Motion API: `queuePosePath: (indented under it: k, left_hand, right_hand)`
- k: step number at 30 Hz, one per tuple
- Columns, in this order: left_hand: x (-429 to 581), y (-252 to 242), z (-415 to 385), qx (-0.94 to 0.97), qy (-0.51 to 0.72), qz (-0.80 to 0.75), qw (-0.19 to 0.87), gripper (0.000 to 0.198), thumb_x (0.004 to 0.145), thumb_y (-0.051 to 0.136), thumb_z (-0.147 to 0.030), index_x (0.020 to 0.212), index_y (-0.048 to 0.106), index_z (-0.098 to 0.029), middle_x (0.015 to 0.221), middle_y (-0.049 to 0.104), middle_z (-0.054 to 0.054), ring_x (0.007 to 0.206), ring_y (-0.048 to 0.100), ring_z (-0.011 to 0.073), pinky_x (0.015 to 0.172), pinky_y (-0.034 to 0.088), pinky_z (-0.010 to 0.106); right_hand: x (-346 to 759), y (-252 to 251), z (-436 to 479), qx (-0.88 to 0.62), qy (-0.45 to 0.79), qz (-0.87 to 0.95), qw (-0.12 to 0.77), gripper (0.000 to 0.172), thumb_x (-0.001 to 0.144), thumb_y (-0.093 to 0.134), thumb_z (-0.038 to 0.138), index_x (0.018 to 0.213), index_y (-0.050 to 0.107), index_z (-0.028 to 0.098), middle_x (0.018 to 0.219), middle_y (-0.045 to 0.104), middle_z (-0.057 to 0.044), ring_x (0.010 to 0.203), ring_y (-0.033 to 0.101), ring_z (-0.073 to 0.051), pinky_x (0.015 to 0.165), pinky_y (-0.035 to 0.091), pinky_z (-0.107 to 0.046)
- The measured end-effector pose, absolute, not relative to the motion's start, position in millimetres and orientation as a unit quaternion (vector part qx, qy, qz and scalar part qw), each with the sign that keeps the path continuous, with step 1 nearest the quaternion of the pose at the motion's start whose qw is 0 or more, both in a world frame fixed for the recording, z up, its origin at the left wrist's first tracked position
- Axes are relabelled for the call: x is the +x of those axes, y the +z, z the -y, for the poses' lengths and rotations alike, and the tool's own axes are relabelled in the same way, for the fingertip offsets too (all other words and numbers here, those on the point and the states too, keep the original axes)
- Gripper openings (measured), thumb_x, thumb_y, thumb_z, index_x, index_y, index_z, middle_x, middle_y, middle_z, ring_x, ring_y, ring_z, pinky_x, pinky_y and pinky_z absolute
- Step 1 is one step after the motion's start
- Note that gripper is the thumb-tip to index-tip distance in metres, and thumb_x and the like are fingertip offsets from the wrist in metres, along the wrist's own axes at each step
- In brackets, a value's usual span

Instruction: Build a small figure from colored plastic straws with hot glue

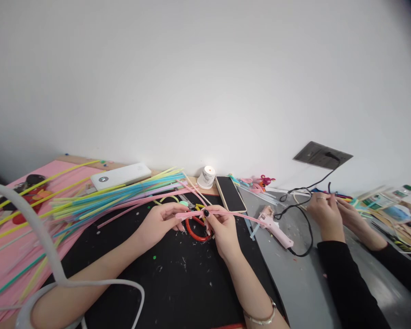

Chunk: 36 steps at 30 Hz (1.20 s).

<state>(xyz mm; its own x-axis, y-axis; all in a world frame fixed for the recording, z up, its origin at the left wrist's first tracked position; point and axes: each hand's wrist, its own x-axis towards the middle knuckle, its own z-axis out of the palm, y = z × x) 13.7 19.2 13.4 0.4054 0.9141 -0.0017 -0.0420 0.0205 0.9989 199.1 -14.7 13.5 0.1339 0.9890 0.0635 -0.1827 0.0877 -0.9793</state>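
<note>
Both my hands are raised over a black mat [178, 283], holding a pink pipe cleaner [239, 214] that looks folded or doubled at its left end. My left hand [162, 221] pinches it near that thick left end. Close beside it, my right hand [223, 228] grips the middle between thumb and fingers, and the loose end runs off to the right. More pink stems [197, 192] reach up and back from the grip. Beneath my hands lie scissors with red handles [197, 237], partly hidden by them.
Bundled coloured pipe cleaners [119, 196] lie left, near a white box-shaped device [121, 177]. Behind stand a paper cup [206, 177] and a phone [230, 194]. A pink glue gun [277, 232] with black cord lies right, beside a co-worker's hands [325, 212]. A white cable [51, 246] crosses my left arm.
</note>
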Motion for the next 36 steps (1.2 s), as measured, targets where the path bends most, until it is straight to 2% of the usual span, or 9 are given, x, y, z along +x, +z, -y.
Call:
queuePosePath:
  k: [8, 11, 14, 18, 21, 24, 27, 32, 36]
  left_hand:
    - [15, 18, -18, 0.564, 0.321, -0.363, 0.669, 0.026, 0.078, 0.059, -0.023, 0.102, 0.066, -0.017, 0.076, 0.070, 0.002, 0.061, 0.066, 0.0133, 0.060, 0.054, 0.024]
    - [13, 17, -17, 0.528, 0.309, -0.351, 0.709, 0.025, 0.082, 0.058, -0.027, 0.105, 0.064, -0.017, 0.083, 0.070, 0.004, 0.065, 0.067, 0.0142, 0.060, 0.053, 0.023]
    - [12, 14, -17, 0.509, 0.300, -0.344, 0.730, 0.028, 0.087, 0.055, -0.033, 0.109, 0.061, -0.017, 0.086, 0.071, 0.006, 0.063, 0.066, 0.0133, 0.052, 0.048, 0.020]
    - [15, 10, -16, 0.561, 0.261, -0.325, 0.715, 0.042, 0.083, 0.064, -0.035, 0.119, 0.055, -0.016, 0.074, 0.071, 0.003, 0.044, 0.051, 0.0074, 0.043, 0.039, 0.019]
    - [17, 9, -16, 0.575, 0.254, -0.315, 0.711, 0.047, 0.079, 0.068, -0.032, 0.120, 0.055, -0.014, 0.073, 0.071, 0.003, 0.043, 0.046, 0.0066, 0.043, 0.038, 0.019]
    - [17, 10, -18, 0.566, 0.289, -0.338, 0.694, 0.039, 0.080, 0.067, -0.033, 0.114, 0.060, -0.014, 0.073, 0.070, 0.003, 0.048, 0.051, 0.0087, 0.048, 0.041, 0.021]
    - [14, 13, -19, 0.530, 0.338, -0.363, 0.688, 0.028, 0.080, 0.067, -0.034, 0.100, 0.065, -0.015, 0.078, 0.071, 0.004, 0.055, 0.055, 0.0107, 0.055, 0.044, 0.023]
    - [11, 13, -22, 0.449, 0.408, -0.394, 0.690, 0.022, 0.077, 0.071, -0.033, 0.090, 0.067, -0.016, 0.086, 0.071, 0.007, 0.071, 0.062, 0.0154, 0.061, 0.045, 0.023]
    - [10, 9, -24, 0.427, 0.447, -0.378, 0.689, 0.019, 0.075, 0.073, -0.032, 0.087, 0.069, -0.017, 0.080, 0.067, 0.003, 0.061, 0.057, 0.0113, 0.051, 0.039, 0.020]
  right_hand:
    - [198, 15, 16, -0.446, 0.528, 0.440, 0.573, 0.022, 0.076, 0.071, 0.038, 0.082, 0.066, 0.017, 0.053, 0.052, 0.004, 0.042, 0.039, -0.007, 0.038, 0.030, -0.020]
    - [197, 16, 17, -0.443, 0.544, 0.465, 0.540, 0.027, 0.079, 0.067, 0.043, 0.078, 0.067, 0.016, 0.055, 0.053, 0.003, 0.040, 0.035, -0.006, 0.038, 0.024, -0.020]
    - [196, 16, 18, -0.440, 0.557, 0.493, 0.504, 0.030, 0.080, 0.065, 0.044, 0.073, 0.067, 0.016, 0.052, 0.049, 0.004, 0.041, 0.030, -0.005, 0.041, 0.019, -0.020]
    - [194, 14, 19, -0.438, 0.544, 0.550, 0.458, 0.030, 0.082, 0.063, 0.044, 0.072, 0.067, 0.016, 0.050, 0.049, 0.004, 0.045, 0.036, -0.007, 0.046, 0.026, -0.021]
    - [194, 12, 19, -0.444, 0.531, 0.568, 0.446, 0.029, 0.082, 0.061, 0.044, 0.082, 0.067, 0.016, 0.054, 0.053, 0.003, 0.047, 0.042, -0.009, 0.047, 0.031, -0.021]
    - [199, 11, 16, -0.490, 0.461, 0.563, 0.480, 0.026, 0.083, 0.059, 0.042, 0.090, 0.065, 0.017, 0.059, 0.054, 0.003, 0.050, 0.046, -0.011, 0.050, 0.037, -0.023]
    - [206, 9, 13, -0.575, 0.315, 0.585, 0.478, 0.019, 0.081, 0.057, 0.030, 0.094, 0.064, 0.018, 0.070, 0.059, -0.001, 0.061, 0.053, -0.014, 0.060, 0.044, -0.027]
    - [212, 5, 12, -0.619, 0.154, 0.700, 0.319, 0.044, 0.066, 0.062, 0.012, 0.110, 0.061, 0.019, 0.101, 0.063, -0.007, 0.094, 0.058, -0.024, 0.086, 0.046, -0.038]
    - [209, 5, 12, -0.643, 0.134, 0.714, 0.243, 0.045, 0.065, 0.058, 0.010, 0.111, 0.059, 0.015, 0.106, 0.062, -0.011, 0.096, 0.059, -0.024, 0.086, 0.046, -0.037]
